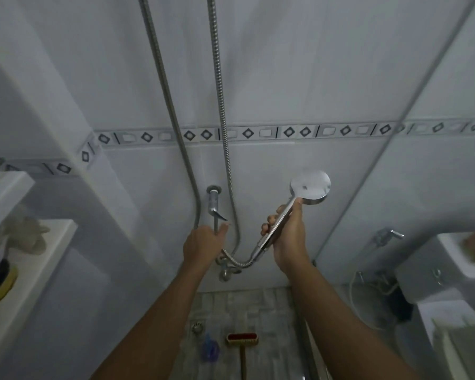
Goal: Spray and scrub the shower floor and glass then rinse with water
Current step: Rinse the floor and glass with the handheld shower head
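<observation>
Right hand (pixel 287 237) fingers grip shower head (pixel 310 187) | left hand (pixel 203 242) fingers pinch tap lever (pixel 215 215)

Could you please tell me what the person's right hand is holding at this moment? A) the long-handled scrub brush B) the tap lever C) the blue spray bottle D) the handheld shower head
D: the right hand grips the chrome handle of the handheld shower head, while the scrub brush and blue spray bottle are down on the shower floor.

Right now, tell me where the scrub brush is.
The scrub brush lies on the shower floor at the head view's bottom centre, right of the blue spray bottle and floor drain.
</observation>
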`<state>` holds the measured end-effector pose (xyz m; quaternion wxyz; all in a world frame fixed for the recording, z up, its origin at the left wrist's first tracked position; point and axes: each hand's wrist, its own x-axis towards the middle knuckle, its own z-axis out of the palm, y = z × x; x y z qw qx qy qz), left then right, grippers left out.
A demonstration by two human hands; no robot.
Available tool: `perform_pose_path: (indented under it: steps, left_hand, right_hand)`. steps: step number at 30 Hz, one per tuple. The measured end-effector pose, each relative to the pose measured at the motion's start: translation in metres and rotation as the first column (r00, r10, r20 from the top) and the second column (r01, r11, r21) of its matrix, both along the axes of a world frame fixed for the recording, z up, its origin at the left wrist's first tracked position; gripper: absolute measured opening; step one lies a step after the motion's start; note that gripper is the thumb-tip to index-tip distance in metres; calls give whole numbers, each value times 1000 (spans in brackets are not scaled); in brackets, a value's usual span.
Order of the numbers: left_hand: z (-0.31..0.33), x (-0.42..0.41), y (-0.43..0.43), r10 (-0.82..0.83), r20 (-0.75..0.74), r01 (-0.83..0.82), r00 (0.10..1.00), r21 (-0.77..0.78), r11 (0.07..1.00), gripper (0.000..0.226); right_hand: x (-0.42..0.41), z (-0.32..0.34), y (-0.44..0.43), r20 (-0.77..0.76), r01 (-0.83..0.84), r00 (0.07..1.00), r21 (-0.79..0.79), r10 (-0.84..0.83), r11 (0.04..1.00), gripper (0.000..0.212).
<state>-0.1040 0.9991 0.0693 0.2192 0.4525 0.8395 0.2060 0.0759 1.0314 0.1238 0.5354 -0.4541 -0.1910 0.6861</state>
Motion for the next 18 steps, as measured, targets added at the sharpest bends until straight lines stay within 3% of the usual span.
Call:
perform_pose_path:
  steps: [8, 14, 18]
  left_hand:
    - [-22, -8, 61, 39, 12, -38, 999, -78, 996, 56]
    - [-27, -25, 57, -15, -143, -7, 990, -155, 988, 54]
    - [-20, -25, 50, -44, -144, 18, 989, -180, 983, 56]
  right_hand:
    - [-13, -7, 37, 28, 16, 999, 10, -16, 1000, 49]
    - [-24, -18, 39, 96, -52, 994, 3, 52, 999, 40]
    - [-25, -7, 37, 213, -132, 974, 220, 84, 967, 26]
